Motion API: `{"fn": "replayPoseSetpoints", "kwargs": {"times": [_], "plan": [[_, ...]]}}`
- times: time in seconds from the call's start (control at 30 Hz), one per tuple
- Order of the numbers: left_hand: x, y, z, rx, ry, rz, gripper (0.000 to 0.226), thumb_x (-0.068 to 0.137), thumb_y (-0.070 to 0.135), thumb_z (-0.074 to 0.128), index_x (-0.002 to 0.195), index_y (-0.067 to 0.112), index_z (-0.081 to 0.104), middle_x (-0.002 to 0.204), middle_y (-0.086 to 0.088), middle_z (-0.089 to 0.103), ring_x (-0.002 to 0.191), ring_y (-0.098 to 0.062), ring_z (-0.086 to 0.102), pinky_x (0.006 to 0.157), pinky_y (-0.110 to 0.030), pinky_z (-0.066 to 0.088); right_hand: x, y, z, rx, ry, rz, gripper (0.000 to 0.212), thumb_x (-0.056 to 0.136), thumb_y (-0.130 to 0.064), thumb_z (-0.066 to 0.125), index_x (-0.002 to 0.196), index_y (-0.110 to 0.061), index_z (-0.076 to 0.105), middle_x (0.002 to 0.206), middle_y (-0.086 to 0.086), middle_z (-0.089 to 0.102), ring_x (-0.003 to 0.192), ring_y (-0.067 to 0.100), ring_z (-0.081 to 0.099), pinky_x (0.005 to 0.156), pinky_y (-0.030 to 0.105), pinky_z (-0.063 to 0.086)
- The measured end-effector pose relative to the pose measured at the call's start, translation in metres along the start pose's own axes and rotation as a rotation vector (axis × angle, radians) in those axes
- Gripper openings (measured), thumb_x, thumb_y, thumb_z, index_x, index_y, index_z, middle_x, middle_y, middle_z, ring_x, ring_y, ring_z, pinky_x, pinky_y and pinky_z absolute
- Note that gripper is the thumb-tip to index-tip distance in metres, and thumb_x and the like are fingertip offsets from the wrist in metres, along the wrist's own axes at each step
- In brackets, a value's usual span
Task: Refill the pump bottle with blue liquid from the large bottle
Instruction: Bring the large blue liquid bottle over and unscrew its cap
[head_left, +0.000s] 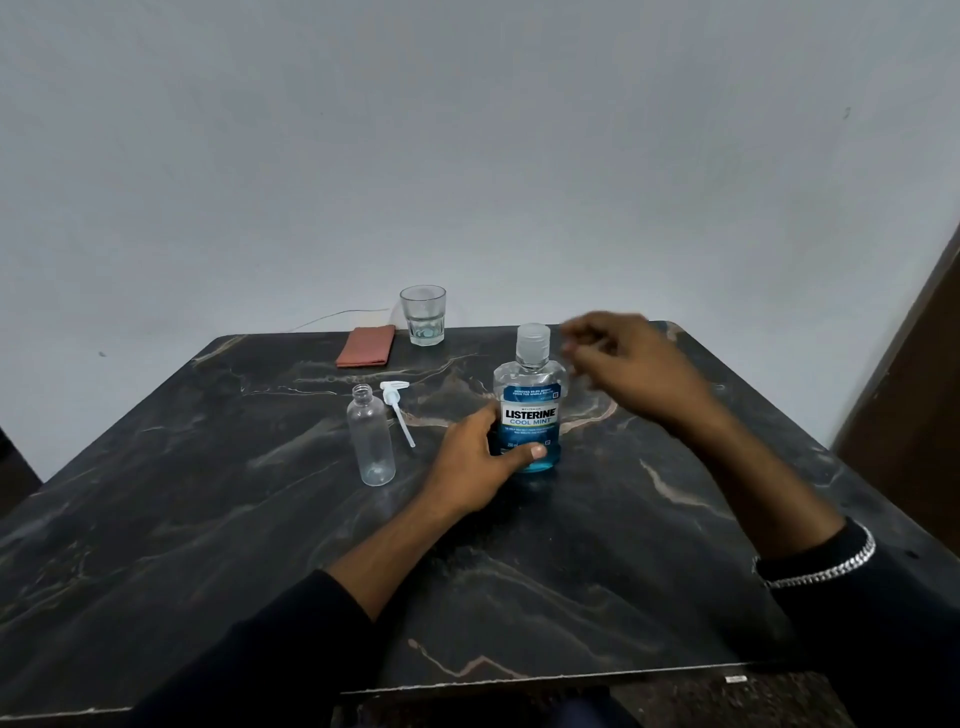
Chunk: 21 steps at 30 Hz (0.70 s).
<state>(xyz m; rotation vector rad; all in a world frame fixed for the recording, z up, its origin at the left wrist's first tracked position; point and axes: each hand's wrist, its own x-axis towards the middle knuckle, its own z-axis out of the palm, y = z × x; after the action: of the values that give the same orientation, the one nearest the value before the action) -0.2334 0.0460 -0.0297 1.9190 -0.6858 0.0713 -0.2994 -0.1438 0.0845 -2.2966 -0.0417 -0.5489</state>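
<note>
Standing: two bottles (529, 410) (371, 436), one pump (397, 408), one glass (423, 315)

Left hand (480, 457) is wrapped round the lower part of the Listerine bottle (531, 410), thumb across the front, bottle upright on the dark marble table (208, 519) with its cap (533, 341) on. Right hand (618, 353) is up beside the cap, blurry, fingers curled, not touching it as far as I can see. Empty pump bottle (370, 436) stands to the left, pump head (397, 408) lying just beside it. Glass (423, 315) and a folded reddish cloth (365, 346) sit at the far edge.
</note>
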Motion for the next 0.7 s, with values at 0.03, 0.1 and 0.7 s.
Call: {"fn": "replayPoseSetpoints", "kwargs": {"times": [0.03,0.1,0.7], "plan": [[0.000,0.000,0.000,0.003,-0.001,-0.001,0.050,0.084,0.029,0.086,0.129,0.018,0.067,0.119,0.007,0.076,0.106,-0.001,0.070,0.096,-0.024,0.056,0.006,-0.009,-0.003,-0.003,0.058,-0.037,0.027,0.090,-0.038,0.063,0.113,-0.026,0.071,0.092,-0.006,0.073,0.083,0.009,0.070,0.079,0.043,0.060],[0.001,0.001,0.000,0.001,-0.006,-0.005,0.050,0.084,0.029,0.086,0.129,0.018,0.067,0.120,0.007,0.075,0.108,-0.002,0.070,0.097,-0.025,0.056,0.017,-0.027,-0.005,-0.105,0.078,-0.095,0.039,0.084,-0.067,0.059,0.094,-0.030,0.071,0.075,-0.008,0.071,0.069,0.002,0.067,0.063,0.032,0.055],[0.002,0.006,-0.007,0.007,-0.096,-0.055,0.057,0.086,0.032,0.083,0.138,0.020,0.061,0.132,0.005,0.071,0.121,-0.008,0.065,0.110,-0.037,0.051,0.046,-0.067,-0.014,-0.572,-0.453,-0.299,0.020,0.091,-0.023,0.068,0.109,-0.031,0.065,0.111,-0.012,0.061,0.100,0.011,0.057,0.083,0.033,0.048]]}}
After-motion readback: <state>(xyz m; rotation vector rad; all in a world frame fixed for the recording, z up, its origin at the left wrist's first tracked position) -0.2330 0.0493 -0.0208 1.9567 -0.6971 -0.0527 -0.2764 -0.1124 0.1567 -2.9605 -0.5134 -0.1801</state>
